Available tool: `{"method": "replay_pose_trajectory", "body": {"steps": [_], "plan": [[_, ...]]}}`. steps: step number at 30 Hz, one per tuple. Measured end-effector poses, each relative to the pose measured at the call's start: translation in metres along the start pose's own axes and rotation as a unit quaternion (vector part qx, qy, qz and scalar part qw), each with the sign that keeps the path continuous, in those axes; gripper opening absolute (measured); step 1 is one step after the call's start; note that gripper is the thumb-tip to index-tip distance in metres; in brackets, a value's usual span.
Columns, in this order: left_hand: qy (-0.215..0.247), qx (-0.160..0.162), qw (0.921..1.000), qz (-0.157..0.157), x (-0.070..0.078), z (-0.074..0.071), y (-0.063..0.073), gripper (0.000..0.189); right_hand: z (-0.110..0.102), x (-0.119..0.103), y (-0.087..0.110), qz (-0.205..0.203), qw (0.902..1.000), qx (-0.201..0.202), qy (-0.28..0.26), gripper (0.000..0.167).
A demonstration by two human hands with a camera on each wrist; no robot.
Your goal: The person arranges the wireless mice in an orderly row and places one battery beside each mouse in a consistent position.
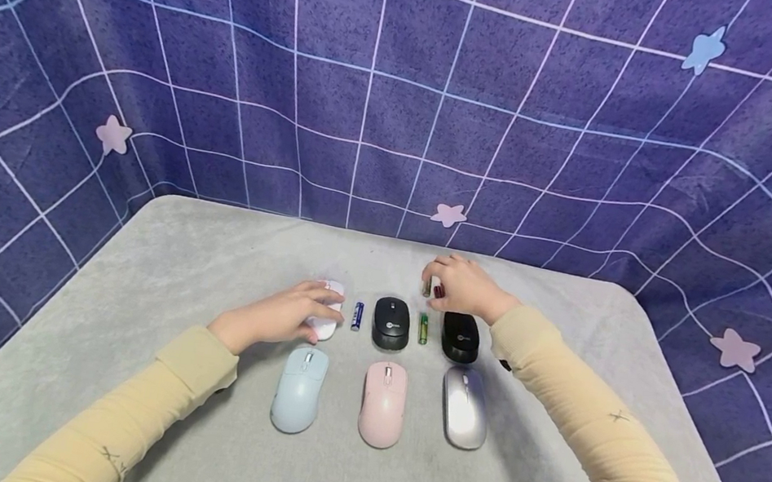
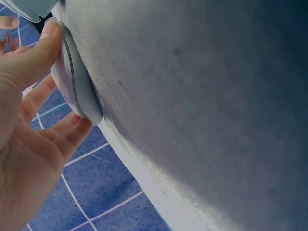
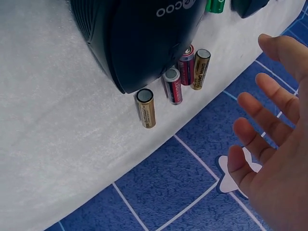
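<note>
My left hand [image 1: 289, 311] lies over a white computer mouse [image 1: 325, 323] on the table. In the left wrist view the thumb and fingers grip opposite ends of that mouse [image 2: 72, 79]. My right hand [image 1: 466, 285] is behind the right black mouse [image 1: 460, 339], beside several batteries. In the right wrist view this hand [image 3: 272, 130] has its fingers spread and loosely bent, holding nothing. Near it stand or lie a gold battery [image 3: 146, 109], a red and silver battery [image 3: 173, 87], a red battery [image 3: 186, 68] and another gold battery [image 3: 200, 71].
A blue battery [image 1: 356, 316], a middle black mouse [image 1: 391, 324] and a green battery [image 1: 423, 329] sit between my hands. Closer to me are a light blue mouse [image 1: 299, 390], a pink mouse [image 1: 383, 405] and a silver mouse [image 1: 464, 408]. A blue gridded cloth [image 1: 406, 96] hangs behind the grey table [image 1: 337, 481].
</note>
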State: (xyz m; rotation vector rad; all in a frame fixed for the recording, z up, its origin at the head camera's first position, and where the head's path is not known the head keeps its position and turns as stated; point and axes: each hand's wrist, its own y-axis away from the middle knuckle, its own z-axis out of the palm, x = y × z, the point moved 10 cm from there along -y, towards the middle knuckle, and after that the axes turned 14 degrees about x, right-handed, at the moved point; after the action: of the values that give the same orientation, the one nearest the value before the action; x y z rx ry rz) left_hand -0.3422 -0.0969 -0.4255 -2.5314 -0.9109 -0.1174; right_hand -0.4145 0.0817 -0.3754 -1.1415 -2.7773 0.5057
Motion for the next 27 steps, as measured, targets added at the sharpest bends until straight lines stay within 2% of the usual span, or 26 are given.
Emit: {"method": "replay_pose_trajectory", "body": {"steps": [10, 18, 27], "plan": [[0.003, 0.001, 1.0, 0.0, -0.001, 0.001, -0.001, 0.046, 0.008, 0.015, -0.008, 0.034, 0.9994, 0.005, 0.007, 0.04], [0.004, 0.003, 1.0, 0.0, -0.001, 0.0, 0.0, 0.047, 0.017, 0.029, -0.01, 0.073, 0.9972, -0.01, 0.012, 0.041], [0.003, 0.004, 1.0, 0.0, -0.001, 0.0, -0.001, 0.047, 0.034, 0.039, -0.013, 0.092, 0.9948, -0.035, 0.027, 0.044]]}}
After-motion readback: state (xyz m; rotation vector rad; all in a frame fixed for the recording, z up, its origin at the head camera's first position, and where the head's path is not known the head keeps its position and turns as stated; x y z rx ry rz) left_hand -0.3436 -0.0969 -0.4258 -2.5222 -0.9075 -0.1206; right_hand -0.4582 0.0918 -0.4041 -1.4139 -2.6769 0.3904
